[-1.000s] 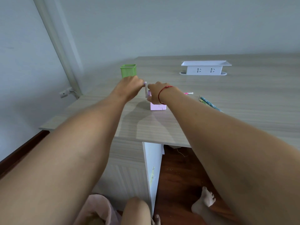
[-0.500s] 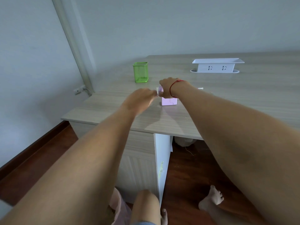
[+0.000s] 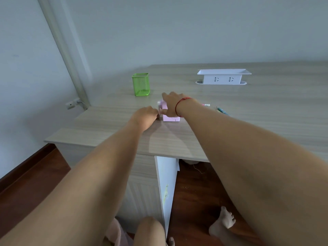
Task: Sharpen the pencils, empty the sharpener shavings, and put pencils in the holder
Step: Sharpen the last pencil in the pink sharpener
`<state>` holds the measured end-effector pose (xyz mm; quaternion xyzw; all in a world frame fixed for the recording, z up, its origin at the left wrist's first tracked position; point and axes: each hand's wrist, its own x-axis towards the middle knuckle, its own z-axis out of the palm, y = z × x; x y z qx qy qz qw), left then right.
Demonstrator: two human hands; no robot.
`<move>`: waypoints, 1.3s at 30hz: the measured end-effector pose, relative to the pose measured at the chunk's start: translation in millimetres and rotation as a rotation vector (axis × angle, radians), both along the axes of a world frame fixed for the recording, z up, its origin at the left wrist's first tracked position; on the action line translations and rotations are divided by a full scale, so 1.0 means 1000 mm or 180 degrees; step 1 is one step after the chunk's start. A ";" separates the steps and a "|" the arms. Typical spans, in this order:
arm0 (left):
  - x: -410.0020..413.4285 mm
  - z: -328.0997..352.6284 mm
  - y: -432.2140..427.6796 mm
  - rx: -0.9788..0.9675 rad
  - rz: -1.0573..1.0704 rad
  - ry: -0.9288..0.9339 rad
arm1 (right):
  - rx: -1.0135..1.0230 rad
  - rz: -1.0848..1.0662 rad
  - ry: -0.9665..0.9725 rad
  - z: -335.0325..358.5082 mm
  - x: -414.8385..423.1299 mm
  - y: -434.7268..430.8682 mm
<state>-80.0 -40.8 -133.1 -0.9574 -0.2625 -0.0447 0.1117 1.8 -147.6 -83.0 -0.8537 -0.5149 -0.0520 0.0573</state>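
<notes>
Two hands on boxy pink sharpener point(image 3: 169, 117), left hand point(image 3: 145, 116) seemingly gripping crank, right hand point(image 3: 171, 103) pressing top

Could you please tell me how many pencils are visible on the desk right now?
2: a pink pencil just beyond the right wrist, and a teal pencil further right. More may be hidden behind the arm.

Head-worn view, forward-down, over near desk point(image 3: 266, 107)

Pale grey walls point(image 3: 177, 29) meet at a corner strip point(image 3: 62, 48). Light wood-grain bench point(image 3: 266, 107) with white panel point(image 3: 166, 183) beneath. Dark red-brown wood floor point(image 3: 193, 192). Wall socket point(image 3: 71, 104) low left. Soft, even light.
</notes>
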 end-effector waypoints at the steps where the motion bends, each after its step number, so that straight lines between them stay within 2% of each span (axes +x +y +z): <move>1: -0.001 -0.001 0.001 0.0006 0.0005 0.0006 | 0.0054 0.0070 0.0163 0.000 0.005 -0.001; 3: -0.001 -0.002 0.004 -0.0096 0.0030 -0.0086 | 0.0164 0.0071 0.0594 0.005 0.017 -0.007; 5: -0.003 -0.003 0.003 -0.0205 0.0000 -0.0220 | -0.0003 -0.0102 0.0672 0.011 0.031 -0.018; 8: -0.008 -0.002 -0.001 -0.0284 -0.0064 -0.0408 | -0.0370 -0.0385 0.0379 0.011 0.050 -0.033; 12: -0.008 0.020 -0.011 -0.0507 -0.0026 -0.1144 | -0.0043 -0.0285 0.0118 -0.003 0.057 -0.034; 14: 0.002 0.034 -0.018 -0.0720 -0.0197 -0.1672 | 0.0041 -0.0225 -0.0001 -0.005 0.056 -0.032; 16: 0.017 0.040 -0.028 -0.0938 -0.0443 -0.1913 | 0.0052 -0.0189 -0.0111 -0.006 0.052 -0.028; 20: 0.041 0.025 -0.031 -0.1368 -0.0426 -0.2019 | 0.0042 -0.0100 -0.0301 -0.009 0.051 -0.025; 28: 0.044 0.017 -0.025 -0.1380 -0.0270 -0.2022 | -0.0014 0.0014 -0.0485 -0.006 0.054 -0.042; 35: 0.051 0.017 -0.022 -0.1635 -0.0209 -0.2117 | -0.0175 -0.0753 -0.0443 0.000 0.089 -0.109; 39: 0.051 0.018 -0.023 -0.1599 -0.0321 -0.2004 | -0.0113 -0.0858 -0.0166 0.000 0.073 -0.102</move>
